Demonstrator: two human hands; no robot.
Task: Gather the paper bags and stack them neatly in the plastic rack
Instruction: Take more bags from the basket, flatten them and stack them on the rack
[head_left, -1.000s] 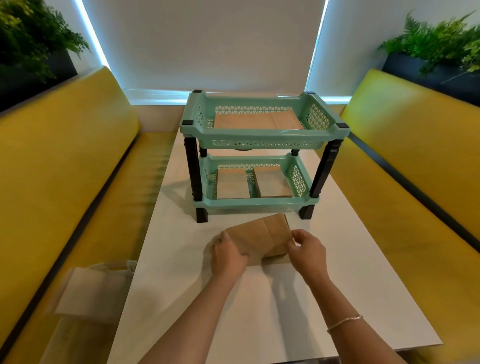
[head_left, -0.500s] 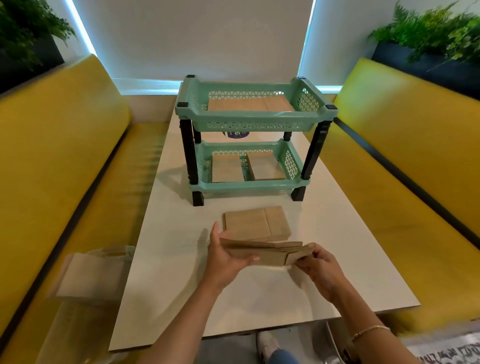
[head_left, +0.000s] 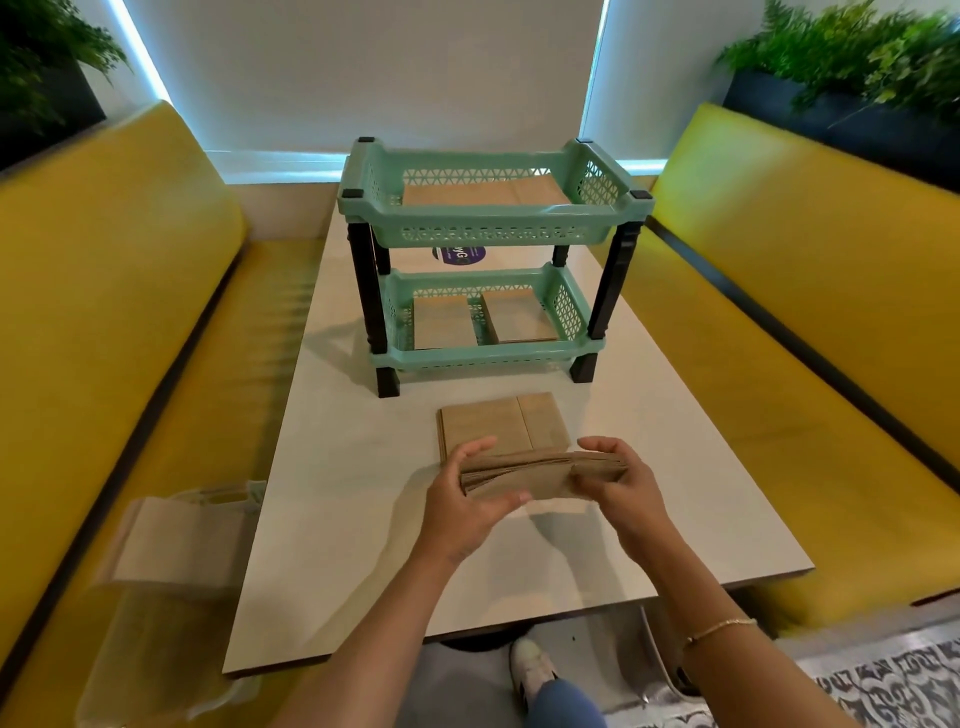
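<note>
Yellow seats flank the white bench (head_left: 675, 467) mid-frame, where my left grip (head_left: 462, 499) and right grip (head_left: 621, 480) pinch the ends of light, floppy paper bags (head_left: 540, 470)

I've got both hands (head_left: 470, 501) on a bag bundle (head_left: 540, 475) held above the table (head_left: 332, 499). Just ahead of the grip a flat bag stack (head_left: 498, 423) lies on the tabletop. Beyond it the rack (head_left: 493, 234) blocks: lower tier (head_left: 483, 358) holds two piles under low clearance, top tier is open from above. Bare tabletop either side of the grip.
</note>
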